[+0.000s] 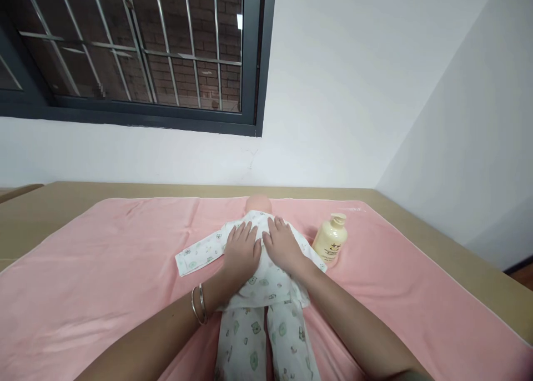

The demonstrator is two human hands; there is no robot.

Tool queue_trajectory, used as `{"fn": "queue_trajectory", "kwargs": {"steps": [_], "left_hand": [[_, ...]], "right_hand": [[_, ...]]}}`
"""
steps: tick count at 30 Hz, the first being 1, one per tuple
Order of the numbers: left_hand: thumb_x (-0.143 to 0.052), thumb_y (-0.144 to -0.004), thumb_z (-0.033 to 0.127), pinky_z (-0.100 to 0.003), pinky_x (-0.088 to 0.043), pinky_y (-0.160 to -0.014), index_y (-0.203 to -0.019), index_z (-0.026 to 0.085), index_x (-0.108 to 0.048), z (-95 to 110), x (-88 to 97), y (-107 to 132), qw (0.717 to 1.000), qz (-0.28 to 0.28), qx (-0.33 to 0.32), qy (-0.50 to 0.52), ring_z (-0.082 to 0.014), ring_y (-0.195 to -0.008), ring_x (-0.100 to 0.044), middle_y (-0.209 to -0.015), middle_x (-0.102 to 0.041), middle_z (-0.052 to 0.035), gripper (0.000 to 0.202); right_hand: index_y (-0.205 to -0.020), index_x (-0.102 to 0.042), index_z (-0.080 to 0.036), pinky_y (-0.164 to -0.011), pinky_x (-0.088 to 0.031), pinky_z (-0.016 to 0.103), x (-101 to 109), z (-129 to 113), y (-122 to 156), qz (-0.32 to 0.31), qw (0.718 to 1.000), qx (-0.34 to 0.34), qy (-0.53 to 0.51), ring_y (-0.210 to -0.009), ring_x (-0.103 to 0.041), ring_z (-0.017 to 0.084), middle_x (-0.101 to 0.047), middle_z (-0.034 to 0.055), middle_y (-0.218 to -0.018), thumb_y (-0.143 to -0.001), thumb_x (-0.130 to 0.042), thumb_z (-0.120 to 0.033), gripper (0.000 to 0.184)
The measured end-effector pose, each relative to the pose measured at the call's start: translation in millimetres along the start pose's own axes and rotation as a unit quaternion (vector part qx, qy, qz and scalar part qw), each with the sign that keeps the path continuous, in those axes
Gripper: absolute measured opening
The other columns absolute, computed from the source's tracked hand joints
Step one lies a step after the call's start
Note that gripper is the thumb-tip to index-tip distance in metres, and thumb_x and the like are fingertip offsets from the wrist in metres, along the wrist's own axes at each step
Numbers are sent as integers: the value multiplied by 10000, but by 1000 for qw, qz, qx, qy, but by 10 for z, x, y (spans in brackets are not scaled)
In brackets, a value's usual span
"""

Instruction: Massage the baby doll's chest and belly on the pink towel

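Observation:
A baby doll (pixel 266 284) in white pyjamas with a green print lies on a pink blanket (pixel 137 242), its head (pixel 259 204) pointing away from me. The doll's face does not show. My left hand (pixel 241 247) rests flat on the left side of its upper body, fingers stretched out. Beside it, my right hand (pixel 283 245) lies flat on the right side, fingers also extended. Both hands press on the cloth without gripping it. One sleeve (pixel 200 256) reaches out to the left; the other is partly hidden under my right forearm.
A cream pump bottle (pixel 331 237) stands on the blanket right of the doll, close to its sleeve. Beyond the blanket runs the tan table edge (pixel 316 192), against a white wall (pixel 333 92). A barred window (pixel 145 48) is at the upper left.

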State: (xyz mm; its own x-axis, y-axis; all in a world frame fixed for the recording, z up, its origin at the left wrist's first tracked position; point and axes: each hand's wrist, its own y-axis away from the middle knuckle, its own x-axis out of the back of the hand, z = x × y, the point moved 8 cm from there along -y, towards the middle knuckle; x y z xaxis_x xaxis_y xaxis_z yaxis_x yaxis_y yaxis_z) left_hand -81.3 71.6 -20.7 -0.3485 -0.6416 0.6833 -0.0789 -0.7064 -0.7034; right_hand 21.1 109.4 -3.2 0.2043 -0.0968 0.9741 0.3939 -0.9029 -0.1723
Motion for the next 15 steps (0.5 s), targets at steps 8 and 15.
{"fn": "queue_trajectory", "kwargs": {"steps": [8,15], "left_hand": [[-447,-909,326,-596,-288,-1097,-1315,146,-524,-124,-32,41,996,-16,83,2,-345,-1307,-468,-1379,-552,-168,450],[-430,-901,226,-559,-256,-1138,-1170,155,-608,47,47,9,999,4,-32,43,-284,-1243,-534,-1254,-640,-145,330]], "right_hand": [[-1394,-459,-72,-1111,-287,434,115,-146,126,-14,998,54,-5,-1367,-383,304,-455,204,-1448,-981,-308,-269,482],[-1470,-311,-21,-1127,-243,486,-21,-83,70,-24,1000,4,14,-1426,-272,322,-316,243,-1523,-980,-328,-296,562]]}}
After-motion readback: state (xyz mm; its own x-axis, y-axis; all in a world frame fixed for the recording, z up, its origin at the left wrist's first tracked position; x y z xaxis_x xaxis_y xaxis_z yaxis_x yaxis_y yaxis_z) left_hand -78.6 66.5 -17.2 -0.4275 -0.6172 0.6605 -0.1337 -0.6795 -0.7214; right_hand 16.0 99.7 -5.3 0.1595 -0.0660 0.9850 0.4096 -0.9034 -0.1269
